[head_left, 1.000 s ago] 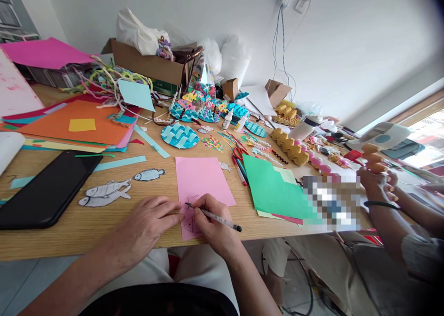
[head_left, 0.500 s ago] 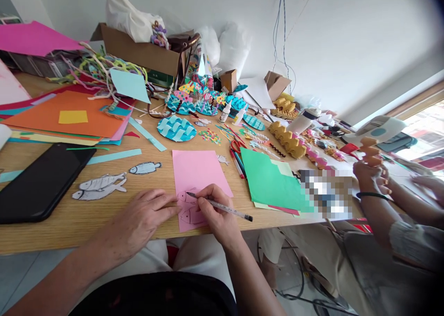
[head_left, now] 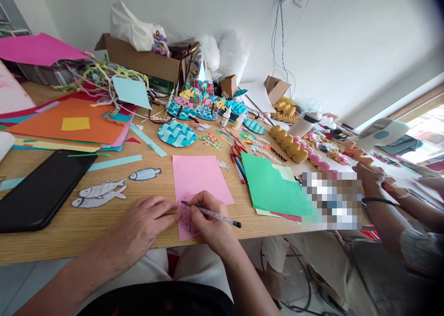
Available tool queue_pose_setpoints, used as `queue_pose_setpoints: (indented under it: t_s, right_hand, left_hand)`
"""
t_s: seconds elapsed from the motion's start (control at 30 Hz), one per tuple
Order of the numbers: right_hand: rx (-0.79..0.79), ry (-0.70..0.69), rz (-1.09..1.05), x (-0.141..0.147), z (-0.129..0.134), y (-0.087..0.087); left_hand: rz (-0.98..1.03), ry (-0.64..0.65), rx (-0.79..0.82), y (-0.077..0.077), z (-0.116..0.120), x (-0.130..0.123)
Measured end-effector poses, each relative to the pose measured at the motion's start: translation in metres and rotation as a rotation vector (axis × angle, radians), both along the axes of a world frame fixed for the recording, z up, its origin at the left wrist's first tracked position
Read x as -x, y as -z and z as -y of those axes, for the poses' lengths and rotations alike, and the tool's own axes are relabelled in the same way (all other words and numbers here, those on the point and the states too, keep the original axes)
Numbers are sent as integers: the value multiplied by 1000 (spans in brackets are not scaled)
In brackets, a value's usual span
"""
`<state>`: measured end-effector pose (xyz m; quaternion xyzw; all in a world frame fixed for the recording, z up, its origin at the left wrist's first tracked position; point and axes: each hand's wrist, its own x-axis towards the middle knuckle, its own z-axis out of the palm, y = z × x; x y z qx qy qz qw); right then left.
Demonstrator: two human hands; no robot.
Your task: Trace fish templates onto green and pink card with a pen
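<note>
A sheet of pink paper (head_left: 199,177) lies at the table's front edge, with fish outlines drawn in black on its lower part. My right hand (head_left: 211,219) is closed around a pen (head_left: 220,215) with a clear barrel and dark end cap; its tip meets the paper at the upper fish. Fingers stretched out, my left hand (head_left: 145,221) lies flat with its fingertips on the sheet's left edge. Left of it are cut-out paper fish (head_left: 100,193) in grey and white, and a smaller bluish fish cutout (head_left: 145,173). My right hand partly hides the drawing.
A black phone (head_left: 41,186) and orange paper (head_left: 65,117) lie on the left. Green paper (head_left: 270,182), red scissors (head_left: 238,149) and markers (head_left: 237,168) are to the right. Glue bottles (head_left: 225,117) stand farther back. A co-worker's hands (head_left: 373,177) hold a wavy orange piece at far right.
The pen and my right hand have shifted slightly left over the upper fish. My left hand stays on the paper. The co-worker's orange piece has tilted lower, and the view has shifted slightly.
</note>
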<state>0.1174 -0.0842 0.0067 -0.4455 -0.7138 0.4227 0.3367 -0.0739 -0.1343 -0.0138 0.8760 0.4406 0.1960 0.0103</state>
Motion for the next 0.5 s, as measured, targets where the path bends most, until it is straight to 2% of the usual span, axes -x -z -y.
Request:
queue_pose_setpoints:
  t_s: [0.5]
  right_hand:
    - [-22, -57, 48, -1, 0, 1]
  left_hand:
    - [16, 7, 8, 1, -1, 1]
